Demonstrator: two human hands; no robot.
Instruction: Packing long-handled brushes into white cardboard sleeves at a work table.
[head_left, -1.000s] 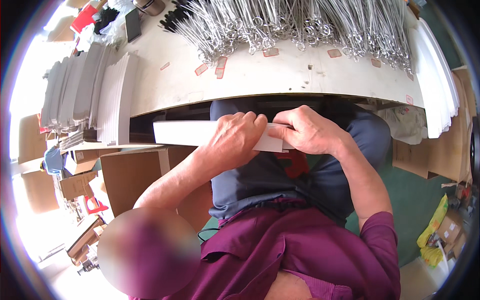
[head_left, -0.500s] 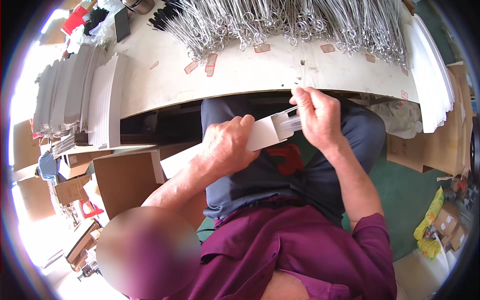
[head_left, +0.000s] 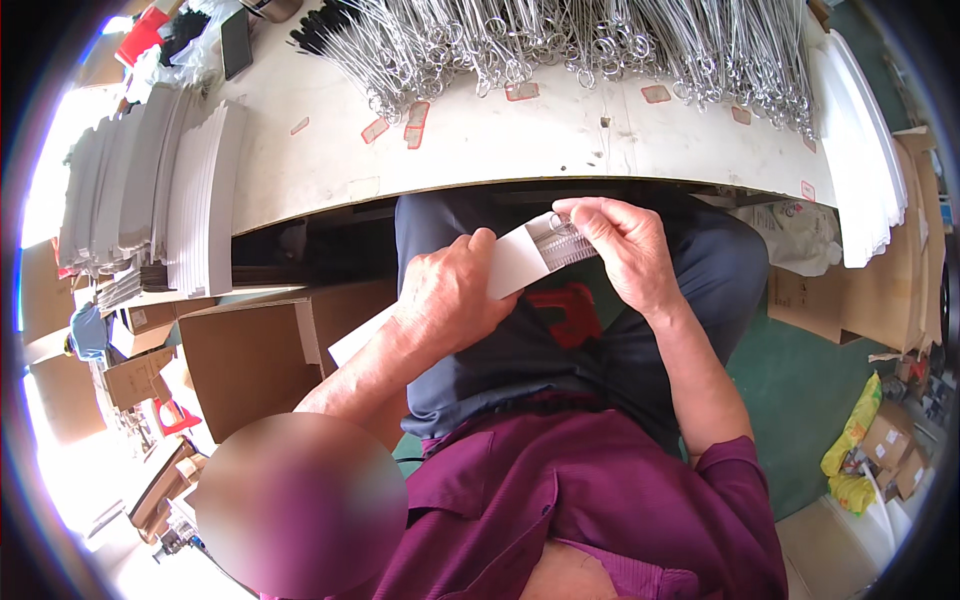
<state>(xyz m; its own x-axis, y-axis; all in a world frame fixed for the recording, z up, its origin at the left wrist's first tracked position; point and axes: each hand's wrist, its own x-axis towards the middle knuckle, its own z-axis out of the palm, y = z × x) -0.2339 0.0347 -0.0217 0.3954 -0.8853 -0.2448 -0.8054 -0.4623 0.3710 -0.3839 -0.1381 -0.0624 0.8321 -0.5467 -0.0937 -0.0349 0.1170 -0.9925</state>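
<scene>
My left hand (head_left: 452, 290) is wrapped round a long, slim white box (head_left: 515, 262) held slantwise above my lap, its open end toward the right. Clear plastic and metal wire contents (head_left: 566, 250) show at that open end. My right hand (head_left: 632, 250) is closed there, thumb and fingers pinching close to a small metal wire ring (head_left: 558, 220). The rest of that wire piece is hidden in the box. Along the far side of the table lie many thin wire pieces (head_left: 600, 45) with ring ends; black brush-like tips (head_left: 318, 30) show at the left.
The white table (head_left: 330, 165) has its near edge just beyond my hands. Stacks of flat white boxes stand at its left (head_left: 205, 200) and right (head_left: 868, 150). A phone (head_left: 236, 45) lies at the far left. Below stand an open cardboard carton (head_left: 245, 350) and a red object (head_left: 565, 315).
My right hand has moved down and slightly left to the box's open end. The wire piece that stuck up from my fingers is now mostly inside the box, its ring at the opening.
</scene>
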